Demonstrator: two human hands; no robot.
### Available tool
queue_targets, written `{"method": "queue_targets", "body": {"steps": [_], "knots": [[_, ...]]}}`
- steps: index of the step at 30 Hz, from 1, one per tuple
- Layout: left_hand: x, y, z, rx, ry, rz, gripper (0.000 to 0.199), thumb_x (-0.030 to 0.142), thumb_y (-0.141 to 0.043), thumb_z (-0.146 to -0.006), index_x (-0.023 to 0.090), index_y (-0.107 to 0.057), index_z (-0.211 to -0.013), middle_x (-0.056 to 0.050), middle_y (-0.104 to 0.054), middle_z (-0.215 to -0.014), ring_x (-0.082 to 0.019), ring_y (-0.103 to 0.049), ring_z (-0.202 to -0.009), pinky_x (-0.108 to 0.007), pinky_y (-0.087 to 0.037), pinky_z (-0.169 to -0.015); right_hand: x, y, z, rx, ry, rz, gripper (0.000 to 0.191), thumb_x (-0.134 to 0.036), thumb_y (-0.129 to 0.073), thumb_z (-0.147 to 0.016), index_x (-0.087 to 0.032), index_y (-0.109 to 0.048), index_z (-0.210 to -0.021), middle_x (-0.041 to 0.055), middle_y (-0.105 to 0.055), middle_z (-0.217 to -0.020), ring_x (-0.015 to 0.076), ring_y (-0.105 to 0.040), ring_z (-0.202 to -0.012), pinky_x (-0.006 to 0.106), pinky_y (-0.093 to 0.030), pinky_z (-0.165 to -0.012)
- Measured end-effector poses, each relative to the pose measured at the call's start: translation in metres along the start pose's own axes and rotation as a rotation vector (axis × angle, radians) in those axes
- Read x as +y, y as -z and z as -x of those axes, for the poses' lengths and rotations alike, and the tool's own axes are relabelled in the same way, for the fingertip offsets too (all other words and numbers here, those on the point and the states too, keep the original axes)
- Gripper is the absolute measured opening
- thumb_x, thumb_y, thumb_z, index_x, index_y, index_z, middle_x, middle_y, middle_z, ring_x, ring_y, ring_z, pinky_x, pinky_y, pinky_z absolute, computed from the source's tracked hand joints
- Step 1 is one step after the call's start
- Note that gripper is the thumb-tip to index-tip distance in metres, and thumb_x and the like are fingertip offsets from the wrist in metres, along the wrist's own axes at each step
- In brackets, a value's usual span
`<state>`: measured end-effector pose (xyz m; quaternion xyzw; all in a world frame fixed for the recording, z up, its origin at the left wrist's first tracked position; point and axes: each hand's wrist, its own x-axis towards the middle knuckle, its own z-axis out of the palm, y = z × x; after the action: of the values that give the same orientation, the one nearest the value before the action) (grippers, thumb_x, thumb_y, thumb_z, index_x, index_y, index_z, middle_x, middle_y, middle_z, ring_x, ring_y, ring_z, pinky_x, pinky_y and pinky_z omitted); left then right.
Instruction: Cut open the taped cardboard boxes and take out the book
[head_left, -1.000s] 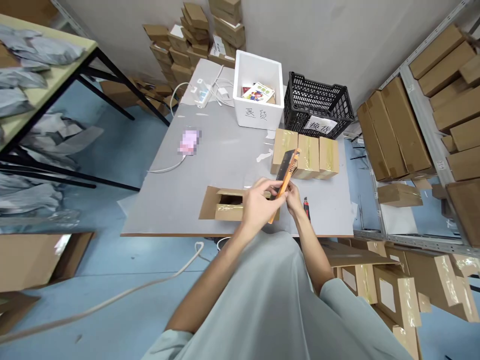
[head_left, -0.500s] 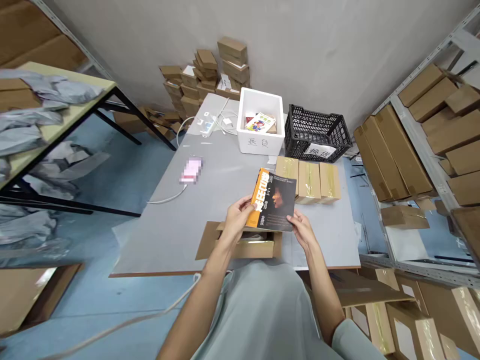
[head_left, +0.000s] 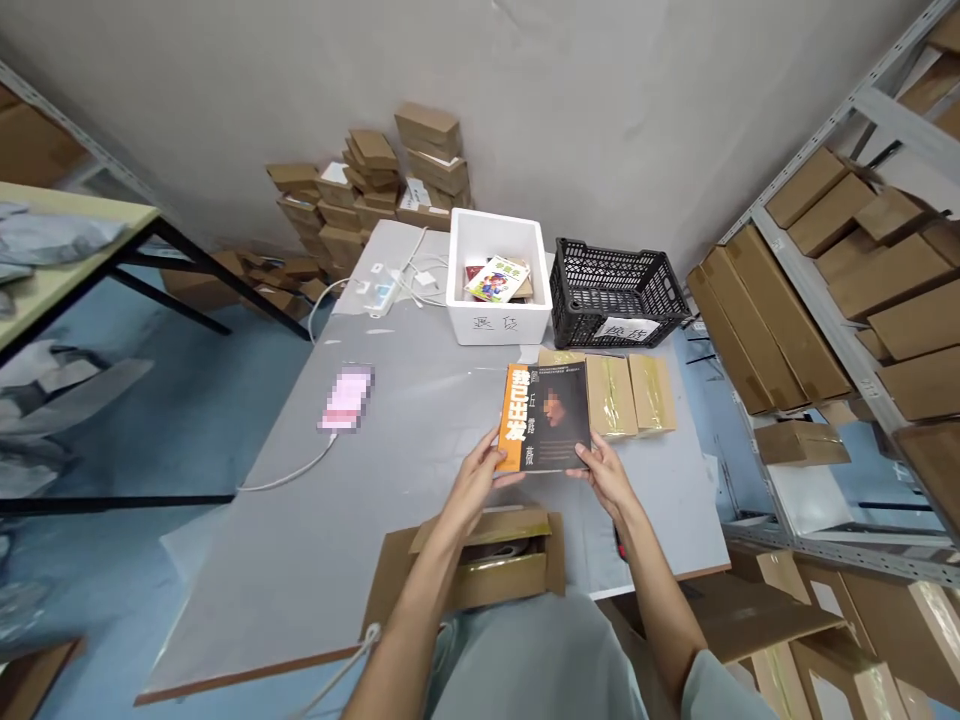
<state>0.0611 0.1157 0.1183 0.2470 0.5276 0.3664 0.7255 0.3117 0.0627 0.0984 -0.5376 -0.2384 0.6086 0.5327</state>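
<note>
Between my hands is a book with a black cover, an orange strip down its left side and white lettering. My left hand grips its lower left edge, thumb on the cover. At the lower right corner, my right hand holds it the same way. The book is tilted up above the table. Below it, close to my body, an opened cardboard box lies with its flaps apart; a dark thing inside is only partly visible. A small red and black object shows beside my right forearm.
A white foam box holding several books stands at the table's far side, beside a black plastic crate. Taped cardboard boxes sit in front of the crate. Left lie a phone on a cable and a power strip. Shelving stands right.
The book has come more upright and square to my view, with both hands still on it. My view has shifted, so the table and boxes appear lower.
</note>
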Motion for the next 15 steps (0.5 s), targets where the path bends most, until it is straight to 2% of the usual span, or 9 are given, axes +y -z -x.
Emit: {"method": "queue_targets", "body": {"steps": [3, 7, 11, 13, 15], "knots": [[0.018, -0.032, -0.026, -0.028, -0.108, 0.072, 0.063, 0.02, -0.069, -0.101, 0.024, -0.068, -0.163, -0.009, -0.078, -0.127, -0.023, -0.081, -0.114, -0.051, -0.078, -0.101, -0.027, 0.007, -0.032, 0.045, 0.062, -0.034, 0.062, -0.044, -0.103, -0.082, -0.03, -0.081, -0.138, 0.003, -0.084, -0.13, 0.022, -0.077, -0.108, 0.038, -0.078, -0.086], [0.05, -0.091, -0.064, -0.139, -0.228, 0.123, 0.057, 0.021, -0.072, -0.104, 0.025, -0.069, -0.16, -0.01, -0.077, -0.14, -0.024, -0.079, -0.126, -0.059, -0.071, -0.115, -0.078, 0.023, -0.077, 0.091, 0.178, -0.071, 0.042, -0.037, -0.1, -0.081, -0.028, -0.084, -0.119, 0.0019, -0.085, -0.123, 0.018, -0.078, -0.102, 0.031, -0.075, -0.093], [0.076, -0.147, -0.096, -0.211, -0.269, 0.145, 0.053, 0.019, -0.073, -0.104, 0.023, -0.07, -0.157, -0.011, -0.08, -0.135, -0.025, -0.081, -0.124, -0.061, -0.069, -0.116, -0.122, 0.043, -0.109, 0.12, 0.268, -0.07, 0.032, -0.032, -0.095, -0.084, -0.027, -0.083, -0.113, -0.0003, -0.087, -0.117, 0.0151, -0.078, -0.092, 0.034, -0.074, -0.102], [0.081, -0.168, -0.109, -0.221, -0.26, 0.148, 0.048, 0.018, -0.073, -0.106, 0.022, -0.071, -0.154, -0.011, -0.082, -0.133, -0.025, -0.082, -0.122, -0.06, -0.069, -0.117, -0.134, 0.052, -0.119, 0.131, 0.309, -0.061, 0.031, -0.033, -0.093, -0.085, -0.028, -0.082, -0.114, -0.001, -0.087, -0.116, 0.0151, -0.078, -0.092, 0.037, -0.073, -0.106], [0.082, -0.183, -0.119, -0.221, -0.226, 0.144, 0.044, 0.017, -0.073, -0.107, 0.022, -0.073, -0.15, -0.011, -0.083, -0.132, -0.024, -0.083, -0.118, -0.06, -0.069, -0.117, -0.14, 0.061, -0.125, 0.141, 0.342, -0.046, 0.035, -0.036, -0.091, -0.088, -0.03, -0.081, -0.12, -0.0009, -0.087, -0.118, 0.0168, -0.08, -0.099, 0.041, -0.072, -0.11]]}}
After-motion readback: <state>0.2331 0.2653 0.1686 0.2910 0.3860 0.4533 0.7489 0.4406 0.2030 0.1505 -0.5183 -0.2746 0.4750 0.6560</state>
